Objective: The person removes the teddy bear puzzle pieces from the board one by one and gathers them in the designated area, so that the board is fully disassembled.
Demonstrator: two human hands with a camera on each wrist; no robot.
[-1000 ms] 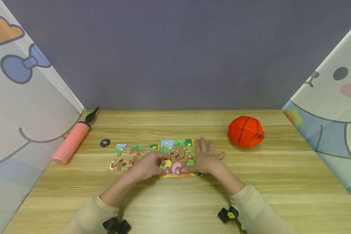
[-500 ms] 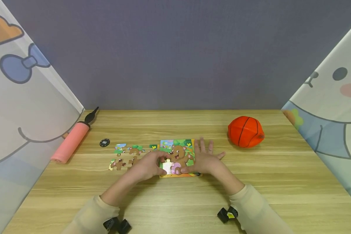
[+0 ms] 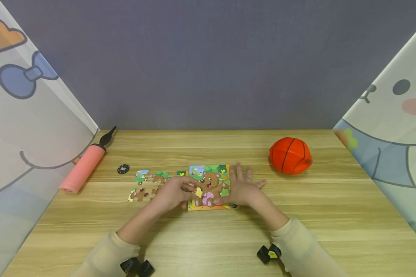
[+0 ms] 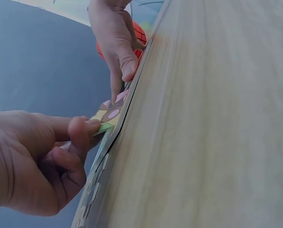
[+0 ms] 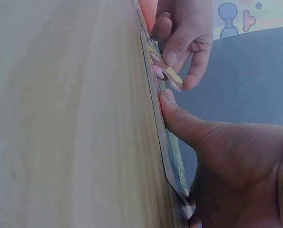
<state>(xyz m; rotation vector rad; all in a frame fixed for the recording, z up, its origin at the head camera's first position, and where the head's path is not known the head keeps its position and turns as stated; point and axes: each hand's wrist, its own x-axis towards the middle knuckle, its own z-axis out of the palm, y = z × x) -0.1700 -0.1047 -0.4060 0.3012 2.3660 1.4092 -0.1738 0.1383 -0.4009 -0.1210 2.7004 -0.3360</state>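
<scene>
A bear jigsaw puzzle lies in its tray in the middle of the table. My left hand is at its lower left side and pinches a yellow and brown puzzle piece between thumb and fingers. In the right wrist view that piece stands tilted, raised from the puzzle surface. My right hand lies over the puzzle's right side, fingers spread, with the thumb resting on its lower part. Several loose puzzle pieces lie left of the tray, partly hidden behind my left hand.
At the far left lies a pink hand pump with a black nozzle. A round black chip marked 100 is near the loose pieces. To the right sits a dented red ball with black lines. A grey wall rises behind the table.
A white patch showed at the puzzle's lower left half a second ago; now the yellow and brown piece shows there. My left fingers have shifted slightly left. The right hand stays put.
</scene>
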